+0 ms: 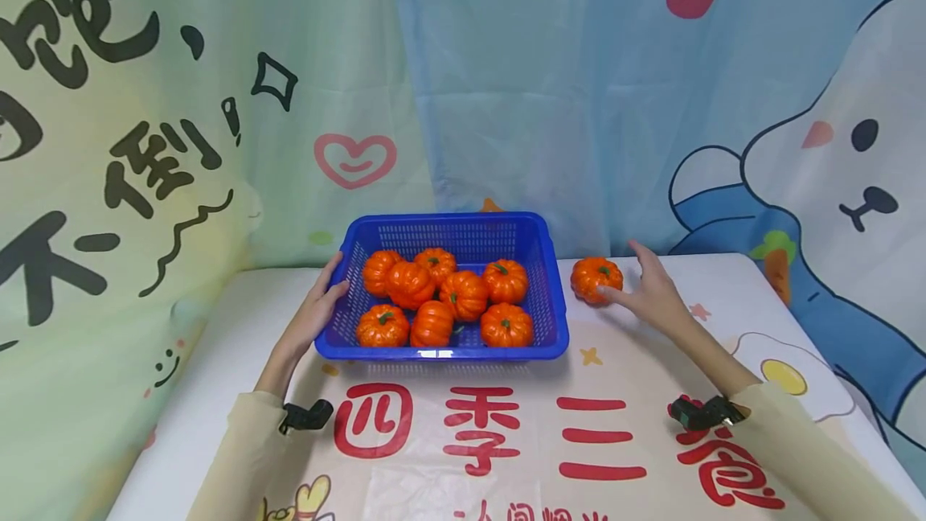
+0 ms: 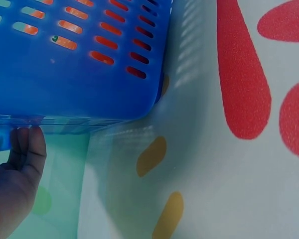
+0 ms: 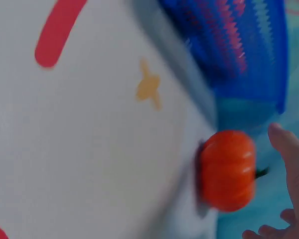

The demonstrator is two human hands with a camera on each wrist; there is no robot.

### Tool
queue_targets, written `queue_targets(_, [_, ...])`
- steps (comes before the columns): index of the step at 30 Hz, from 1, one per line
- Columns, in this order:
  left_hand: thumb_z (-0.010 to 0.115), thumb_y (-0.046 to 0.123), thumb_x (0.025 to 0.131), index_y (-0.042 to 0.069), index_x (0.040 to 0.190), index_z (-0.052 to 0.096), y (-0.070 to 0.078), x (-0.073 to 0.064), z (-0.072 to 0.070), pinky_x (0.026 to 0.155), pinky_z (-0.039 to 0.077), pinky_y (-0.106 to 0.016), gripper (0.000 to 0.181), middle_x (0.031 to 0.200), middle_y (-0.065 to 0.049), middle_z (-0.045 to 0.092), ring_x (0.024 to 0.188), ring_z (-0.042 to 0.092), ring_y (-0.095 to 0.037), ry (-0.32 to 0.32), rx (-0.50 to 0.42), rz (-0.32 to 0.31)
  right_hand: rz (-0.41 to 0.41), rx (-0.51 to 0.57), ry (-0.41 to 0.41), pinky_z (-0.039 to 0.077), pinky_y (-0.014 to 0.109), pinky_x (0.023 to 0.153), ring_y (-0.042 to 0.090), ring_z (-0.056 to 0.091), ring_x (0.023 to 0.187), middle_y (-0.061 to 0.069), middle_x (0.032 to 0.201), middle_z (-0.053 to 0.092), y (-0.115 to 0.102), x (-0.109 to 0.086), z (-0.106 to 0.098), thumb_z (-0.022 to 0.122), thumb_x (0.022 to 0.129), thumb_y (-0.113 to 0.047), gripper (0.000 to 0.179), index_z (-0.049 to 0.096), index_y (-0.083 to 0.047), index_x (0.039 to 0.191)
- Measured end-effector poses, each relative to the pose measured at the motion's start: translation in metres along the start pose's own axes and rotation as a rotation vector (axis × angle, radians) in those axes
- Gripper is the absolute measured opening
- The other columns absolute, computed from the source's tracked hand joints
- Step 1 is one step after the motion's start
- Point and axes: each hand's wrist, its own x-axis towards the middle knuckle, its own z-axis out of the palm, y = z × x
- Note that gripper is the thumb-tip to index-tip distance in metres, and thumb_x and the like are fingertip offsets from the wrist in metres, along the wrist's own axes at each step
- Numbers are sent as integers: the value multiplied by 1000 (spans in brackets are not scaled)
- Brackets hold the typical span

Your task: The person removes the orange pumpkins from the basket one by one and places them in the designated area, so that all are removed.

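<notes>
A blue plastic basket (image 1: 443,354) with slotted walls holds several small orange pumpkins (image 1: 463,296). At its left side, my left hand (image 1: 318,308) holds the rim, the thumb over the edge; the left wrist view shows bent fingers (image 2: 36,149) right under the rim. One more pumpkin (image 1: 596,280) sits on the table, right of the basket. Beside it, my right hand (image 1: 654,296) is spread, thumb and fingers wide apart. The thumb overlaps the pumpkin in the head view, while the right wrist view shows a gap between the hand (image 3: 296,184) and the pumpkin (image 3: 229,171).
A printed cloth with red characters covers the table (image 1: 521,441). Behind its far edge hangs a pale green and blue curtain (image 1: 499,103) with cartoon drawings. The basket stands near that far edge.
</notes>
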Motion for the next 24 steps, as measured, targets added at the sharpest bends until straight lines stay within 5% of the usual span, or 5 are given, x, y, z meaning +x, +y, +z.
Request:
queue_targets(8, [35, 19, 103, 14, 158, 6, -8, 5, -1, 120, 5, -61, 62, 164, -17, 4, 150, 9, -41, 0, -4, 6, -195, 66, 47, 46, 60, 95, 48, 41, 131, 29, 147, 36, -43, -37, -21, 73, 86, -25, 78, 32, 2, 147])
queue_targets(16, [36, 22, 104, 22, 158, 5, -28, 17, -7, 120, 4, -61, 62, 165, -13, 3, 151, 8, -39, 10, -1, 8, -205, 100, -35, 49, 58, 94, 44, 43, 130, 26, 146, 40, -68, -53, -13, 73, 86, -28, 76, 35, -1, 146])
queue_targets(24, [36, 17, 103, 12, 157, 6, -8, 7, -2, 120, 4, -61, 63, 164, -18, 3, 150, 7, -42, 0, -30, 7, -206, 67, -110, 43, 65, 98, 43, 40, 135, 22, 149, 39, -96, -55, -8, 71, 87, -35, 76, 36, -10, 149])
